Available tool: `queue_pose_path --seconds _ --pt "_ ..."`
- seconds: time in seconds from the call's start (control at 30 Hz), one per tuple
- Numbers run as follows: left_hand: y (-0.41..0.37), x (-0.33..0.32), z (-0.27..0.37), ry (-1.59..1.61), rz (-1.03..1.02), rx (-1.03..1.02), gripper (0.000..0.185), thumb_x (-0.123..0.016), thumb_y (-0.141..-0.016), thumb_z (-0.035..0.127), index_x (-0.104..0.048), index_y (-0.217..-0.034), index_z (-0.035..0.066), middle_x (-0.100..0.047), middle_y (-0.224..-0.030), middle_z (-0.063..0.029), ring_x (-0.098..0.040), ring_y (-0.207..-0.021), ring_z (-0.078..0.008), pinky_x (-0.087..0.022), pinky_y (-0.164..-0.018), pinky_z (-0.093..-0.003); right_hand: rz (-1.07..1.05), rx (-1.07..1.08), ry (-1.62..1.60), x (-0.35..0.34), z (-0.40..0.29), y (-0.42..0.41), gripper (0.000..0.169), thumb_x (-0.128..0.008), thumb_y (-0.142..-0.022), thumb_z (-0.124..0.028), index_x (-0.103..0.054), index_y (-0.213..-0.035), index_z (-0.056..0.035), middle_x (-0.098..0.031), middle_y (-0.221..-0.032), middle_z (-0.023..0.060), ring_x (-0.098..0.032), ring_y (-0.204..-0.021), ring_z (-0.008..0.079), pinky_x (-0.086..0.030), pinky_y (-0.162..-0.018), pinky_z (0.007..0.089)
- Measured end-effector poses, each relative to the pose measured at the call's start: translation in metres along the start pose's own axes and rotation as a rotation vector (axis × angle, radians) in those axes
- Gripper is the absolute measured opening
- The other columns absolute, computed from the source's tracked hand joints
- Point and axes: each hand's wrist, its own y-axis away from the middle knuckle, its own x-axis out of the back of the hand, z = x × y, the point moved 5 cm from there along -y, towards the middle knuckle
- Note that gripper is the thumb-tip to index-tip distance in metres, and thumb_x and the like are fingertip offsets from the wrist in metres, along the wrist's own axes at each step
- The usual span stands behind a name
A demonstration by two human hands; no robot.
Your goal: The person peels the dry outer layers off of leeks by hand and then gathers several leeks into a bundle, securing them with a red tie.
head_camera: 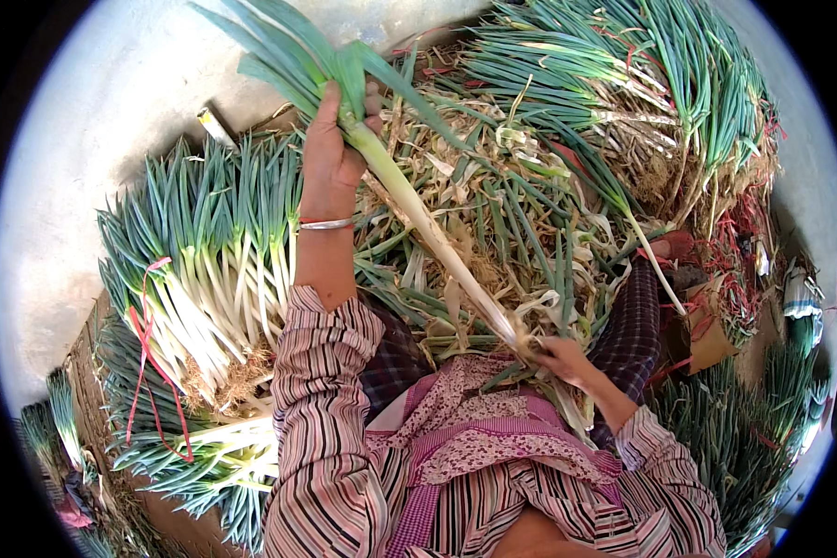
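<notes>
A long green onion slants across the view, its leafy top up and left and its root end low and right. My left hand is wrapped around it just below where the leaves fan out. At the root end, my right hand pinches the onion's base; its fingertips are partly hidden. Beneath the stalk lies a heap of stripped leaves and dry skins. Pale outer leaves hang below my right hand, over the apron on my lap.
To the left, white-stalked green onions lie stacked, with a red plastic tie trailing over them. Untrimmed onions with dirty roots are piled at the upper right. Red ties and cardboard lie right of my knee. More onions lie lower right.
</notes>
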Motion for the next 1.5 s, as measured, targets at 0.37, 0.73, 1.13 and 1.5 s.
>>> queue_pose_path --seconds 0.37,0.73,1.13,1.5 --pt "0.020 0.028 -0.085 0.184 0.333 -0.107 0.029 -0.054 -0.089 0.010 -0.046 -0.114 -0.002 -0.055 -0.102 -0.0141 -0.060 -0.087 -0.0273 -0.054 -0.069 -0.0372 -0.124 0.016 -0.982 0.034 -0.115 0.023 0.054 -0.051 -0.092 -0.027 -0.032 -0.137 -0.0061 -0.052 -0.108 0.0068 -0.052 -0.092 0.0149 -0.043 -0.078 0.0300" --pt "0.086 0.058 -0.164 -0.237 0.606 0.052 0.027 -0.070 -0.078 0.006 -0.055 -0.097 -0.005 -0.059 -0.086 -0.0093 -0.058 -0.068 -0.0184 -0.049 -0.058 -0.0308 0.275 0.136 -0.407 0.034 -0.115 0.074 0.032 -0.051 -0.090 -0.024 -0.041 -0.111 -0.0019 -0.055 -0.073 0.0146 -0.054 -0.061 0.0259 -0.042 -0.058 0.0356" --pt "0.160 -0.063 -0.116 -1.500 -0.088 -0.523 0.013 -0.070 -0.076 0.008 -0.062 -0.084 0.001 -0.061 -0.076 -0.0032 -0.055 -0.063 -0.0114 -0.046 -0.057 -0.0263 0.505 0.295 -0.584 0.051 -0.128 -0.011 0.046 -0.054 -0.085 -0.018 -0.036 -0.124 0.0001 -0.060 -0.081 0.0228 -0.061 -0.069 0.0351 -0.047 -0.060 0.0423" --pt "0.147 -0.032 0.000 -1.273 0.188 0.085 0.021 -0.064 -0.082 0.015 -0.060 -0.084 -0.005 -0.055 -0.061 -0.0041 -0.050 -0.047 -0.0089 -0.038 -0.041 -0.0205 0.646 0.131 -0.570 0.082 -0.040 -0.056 0.030 -0.056 -0.082 -0.012 -0.051 -0.110 -0.0025 -0.061 -0.082 0.0195 -0.061 -0.074 0.0282 -0.047 -0.064 0.0394"
